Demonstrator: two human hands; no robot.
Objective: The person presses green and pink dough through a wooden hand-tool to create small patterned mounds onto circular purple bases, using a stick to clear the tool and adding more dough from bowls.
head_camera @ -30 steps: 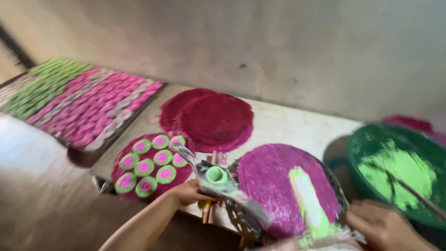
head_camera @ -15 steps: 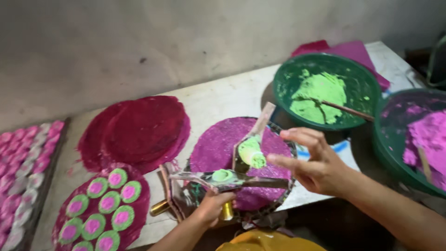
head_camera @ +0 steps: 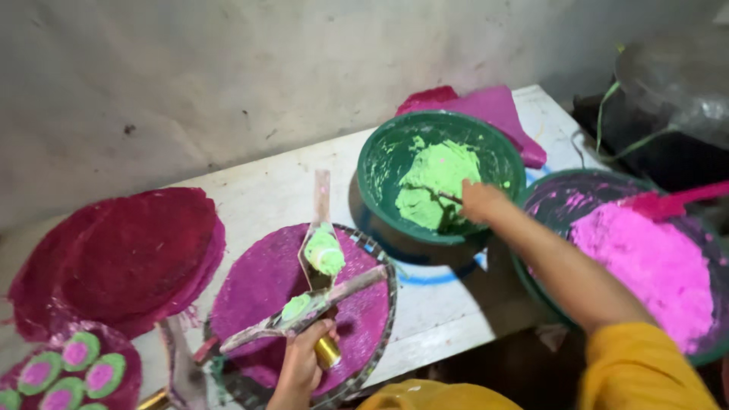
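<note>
My left hand [head_camera: 301, 363] grips the brass handle of a small mould tool [head_camera: 304, 311] with green paste on it, held over a round wire tray covered by a purple cloth [head_camera: 258, 288]. A flat wooden paddle [head_camera: 321, 235] with a lump of green paste lies on the same tray. My right hand [head_camera: 480, 201] reaches into the green bowl [head_camera: 380, 163] and holds a thin stick in the green paste [head_camera: 437, 182]. My sleeve is yellow.
A bowl of pink paste [head_camera: 645, 258] with a pink scoop [head_camera: 672, 200] stands at the right. Dark red cloths [head_camera: 129, 254] are stacked at the left. Green-and-pink round cakes [head_camera: 64, 372] sit bottom left. A magenta cloth [head_camera: 493, 106] lies behind the green bowl. A wall runs behind the table.
My right hand left the paddle on the tray and moved right into the green bowl. The view has swung to the right. My left hand still holds the mould tool.
</note>
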